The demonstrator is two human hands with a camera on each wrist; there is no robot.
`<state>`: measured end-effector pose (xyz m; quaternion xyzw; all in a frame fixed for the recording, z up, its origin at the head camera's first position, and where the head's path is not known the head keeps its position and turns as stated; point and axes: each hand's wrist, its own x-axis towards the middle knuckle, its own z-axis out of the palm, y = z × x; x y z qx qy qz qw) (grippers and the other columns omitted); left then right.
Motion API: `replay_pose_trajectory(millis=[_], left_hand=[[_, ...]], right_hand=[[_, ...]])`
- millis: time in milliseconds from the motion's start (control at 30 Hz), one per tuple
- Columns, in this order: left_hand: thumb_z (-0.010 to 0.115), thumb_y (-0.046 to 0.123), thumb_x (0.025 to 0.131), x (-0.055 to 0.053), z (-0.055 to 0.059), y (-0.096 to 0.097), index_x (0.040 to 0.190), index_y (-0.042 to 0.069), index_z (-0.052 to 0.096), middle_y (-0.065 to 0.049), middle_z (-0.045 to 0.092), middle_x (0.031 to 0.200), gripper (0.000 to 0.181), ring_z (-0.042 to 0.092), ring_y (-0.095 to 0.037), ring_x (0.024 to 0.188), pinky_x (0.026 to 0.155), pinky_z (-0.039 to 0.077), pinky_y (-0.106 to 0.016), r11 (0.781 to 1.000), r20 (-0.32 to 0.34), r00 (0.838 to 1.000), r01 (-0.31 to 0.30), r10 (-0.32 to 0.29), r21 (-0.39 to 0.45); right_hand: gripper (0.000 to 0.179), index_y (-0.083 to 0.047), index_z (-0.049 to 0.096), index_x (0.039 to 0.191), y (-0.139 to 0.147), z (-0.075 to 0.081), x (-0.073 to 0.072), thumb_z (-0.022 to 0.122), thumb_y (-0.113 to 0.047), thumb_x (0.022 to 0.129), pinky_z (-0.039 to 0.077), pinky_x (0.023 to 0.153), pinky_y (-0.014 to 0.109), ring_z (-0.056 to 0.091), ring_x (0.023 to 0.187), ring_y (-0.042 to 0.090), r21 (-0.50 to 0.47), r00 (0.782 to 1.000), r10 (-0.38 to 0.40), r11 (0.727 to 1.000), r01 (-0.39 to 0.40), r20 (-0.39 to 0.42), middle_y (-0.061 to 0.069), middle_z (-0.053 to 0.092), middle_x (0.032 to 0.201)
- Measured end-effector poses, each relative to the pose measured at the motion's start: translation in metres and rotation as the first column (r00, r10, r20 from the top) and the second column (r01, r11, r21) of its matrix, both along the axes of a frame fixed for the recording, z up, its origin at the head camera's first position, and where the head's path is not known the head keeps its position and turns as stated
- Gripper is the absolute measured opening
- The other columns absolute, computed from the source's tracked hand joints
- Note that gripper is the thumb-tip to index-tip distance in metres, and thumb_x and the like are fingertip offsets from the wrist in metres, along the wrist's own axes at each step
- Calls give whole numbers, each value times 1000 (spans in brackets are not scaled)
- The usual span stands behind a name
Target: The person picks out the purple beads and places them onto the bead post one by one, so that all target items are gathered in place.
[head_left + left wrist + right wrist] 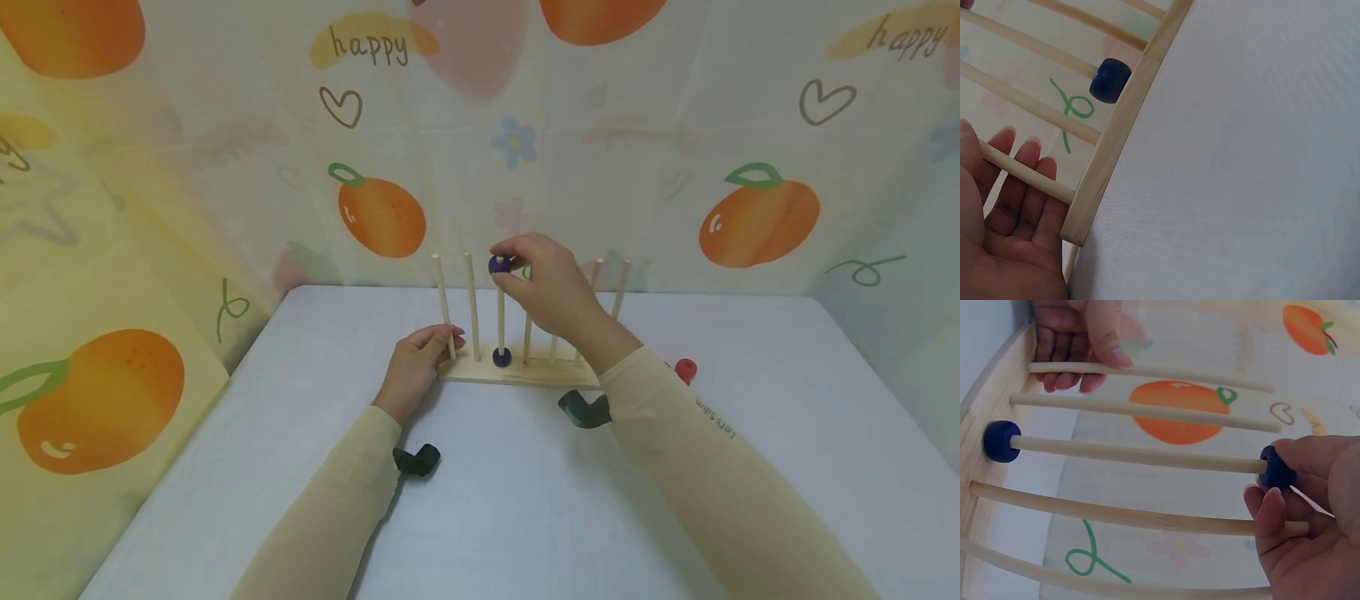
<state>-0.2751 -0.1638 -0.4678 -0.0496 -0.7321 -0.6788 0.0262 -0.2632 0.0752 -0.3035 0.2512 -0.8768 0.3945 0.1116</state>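
Note:
A wooden rack with several upright pegs stands on the table, its flat base running left to right. My right hand pinches a dark blue bead between thumb and fingers at the top of the third peg from the left. The peg's tip sits in the bead's hole. Another blue bead rests at the bottom of that same peg, against the base. With thumb and fingers, my left hand holds the leftmost peg low down, near the base's left end.
A red bead lies on the white tabletop right of the rack, with more red partly hidden behind my right sleeve. Behind the table hangs a printed cloth. Black curved pieces sit at both wrists.

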Motion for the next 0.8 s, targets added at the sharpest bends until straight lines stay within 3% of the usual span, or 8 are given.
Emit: replay_pose_trajectory(millis=[233,800], left_hand=[[62,38,114,0,0,0,127,-1,76,-16,76,116,43,69,-27,118,107,54,-39,1000,12,1000,-1,2,-16],[61,39,114,1,1,0,125,4,78,-15,76,117,41,70,-28,117,107,54,-42,1000,21,1000,-5,5,-17]], right_hand=[[35,-3,68,141,0,-1,0,72,-12,108,51,105,45,64,120,25,1,1000,-1,1000,1,14,9,68,132],[39,-3,66,145,5,-5,0,71,-17,108,53,100,45,64,123,25,3,1000,23,1000,-23,-9,8,67,141]])
